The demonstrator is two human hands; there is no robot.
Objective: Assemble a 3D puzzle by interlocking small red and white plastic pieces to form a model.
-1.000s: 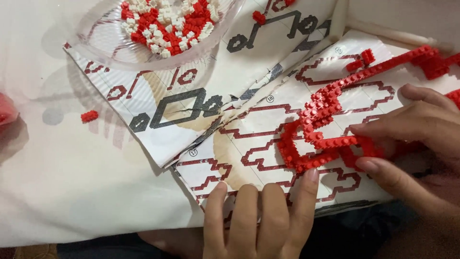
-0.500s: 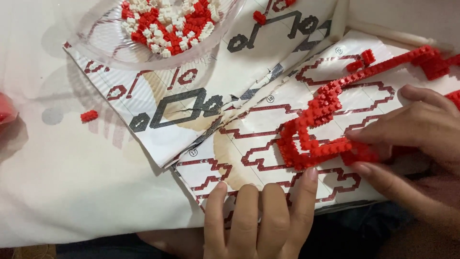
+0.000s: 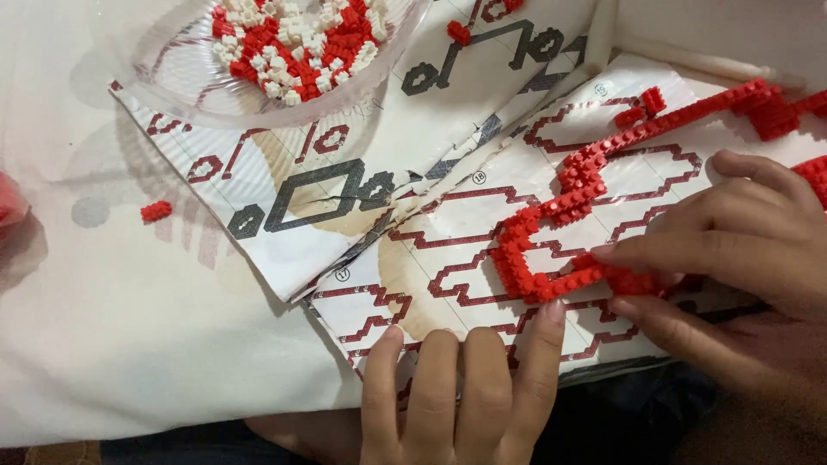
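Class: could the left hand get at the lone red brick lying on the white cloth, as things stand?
Probably yes. The left hand lies flat on the pattern sheet and holds nothing. Only bare white cloth lies between it and the lone red brick; the clear bowl sits further up, out of the way.

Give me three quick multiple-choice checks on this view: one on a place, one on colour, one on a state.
1. Where is the clear bowl of bricks?
A. top left
B. bottom right
C. under the right hand

2. What colours are the bricks in the bowl?
A. blue and yellow
B. red and white
C. all black

3. What is the left hand doing?
A. lifting the bowl
B. pinching a loose brick
C. lying flat on the pattern sheet

Answers: 1 A, it sits at the upper left edge. 2 B, red and white pieces fill it. 3 C, its fingers press the paper while the right hand grips the red brick chain.
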